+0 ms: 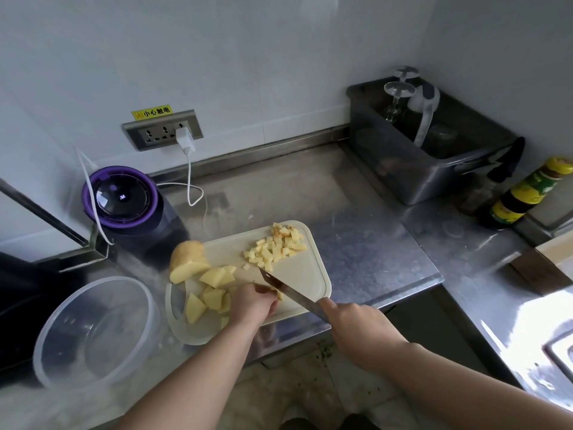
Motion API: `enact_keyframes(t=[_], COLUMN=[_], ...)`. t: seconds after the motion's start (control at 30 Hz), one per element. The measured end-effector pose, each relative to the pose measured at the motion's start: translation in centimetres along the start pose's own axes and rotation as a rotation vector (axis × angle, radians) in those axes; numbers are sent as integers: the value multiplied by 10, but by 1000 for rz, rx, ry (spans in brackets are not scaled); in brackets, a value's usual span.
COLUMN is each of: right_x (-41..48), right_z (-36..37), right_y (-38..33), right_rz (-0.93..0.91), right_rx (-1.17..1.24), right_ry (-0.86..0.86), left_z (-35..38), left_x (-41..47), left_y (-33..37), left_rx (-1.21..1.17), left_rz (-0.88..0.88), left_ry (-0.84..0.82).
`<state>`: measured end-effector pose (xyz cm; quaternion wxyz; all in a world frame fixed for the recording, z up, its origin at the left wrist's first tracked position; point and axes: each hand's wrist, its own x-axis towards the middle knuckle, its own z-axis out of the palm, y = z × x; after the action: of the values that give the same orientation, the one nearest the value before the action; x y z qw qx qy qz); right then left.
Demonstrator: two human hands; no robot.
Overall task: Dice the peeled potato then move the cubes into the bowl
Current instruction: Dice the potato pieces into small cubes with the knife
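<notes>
A white cutting board [310, 274] lies on the steel counter. A pile of small potato cubes [276, 246] sits at its far right. Larger potato chunks [214, 277] lie on its left side, and a big potato piece [186, 259] rests at the board's far left corner. My left hand [252, 305] holds down a potato piece, mostly hidden under its curled fingers. My right hand [350, 318] grips the handle of a knife [285, 290], whose blade angles down beside the left fingers. A clear plastic bowl [62, 318] stands empty to the left of the board.
A purple-rimmed appliance [124, 197] stands behind the board, its white cable plugged into a wall socket [164, 131]. A grey bin [418, 156] with glasses sits at the back right, with bottles [527, 193] beside it. A sink edge [555, 346] shows at far right.
</notes>
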<state>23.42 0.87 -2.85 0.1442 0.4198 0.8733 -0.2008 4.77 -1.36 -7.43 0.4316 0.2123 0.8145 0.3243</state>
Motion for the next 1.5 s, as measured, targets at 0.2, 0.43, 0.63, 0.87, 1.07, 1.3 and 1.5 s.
enact_keyframes(t=[0.2,0.43,0.63,0.87,1.07,1.3,1.5], right_x=[0,2,4,8,10,3,0], right_z=[-4,-4,6,8,4,10,6], right_y=[-3,-4,-2,-2,1,21,32], right_rz=[-10,-4,10,-1,17,-22,-125], right_rx=[-11,-19,28,53,13,-151,-301], right_ry=[-20,-42,-59,-106,-121,14,88], left_z=[0,2,3,4,1,-11,-27], left_x=[0,2,4,5,4,8,8], left_y=[0,0,0,-3,-3,-10,1], left_rx=[30,35,105,92,26,143,491], left_rz=[20,9,29,32,10,70,393], left_ry=[-1,34,61,56,36,39,129])
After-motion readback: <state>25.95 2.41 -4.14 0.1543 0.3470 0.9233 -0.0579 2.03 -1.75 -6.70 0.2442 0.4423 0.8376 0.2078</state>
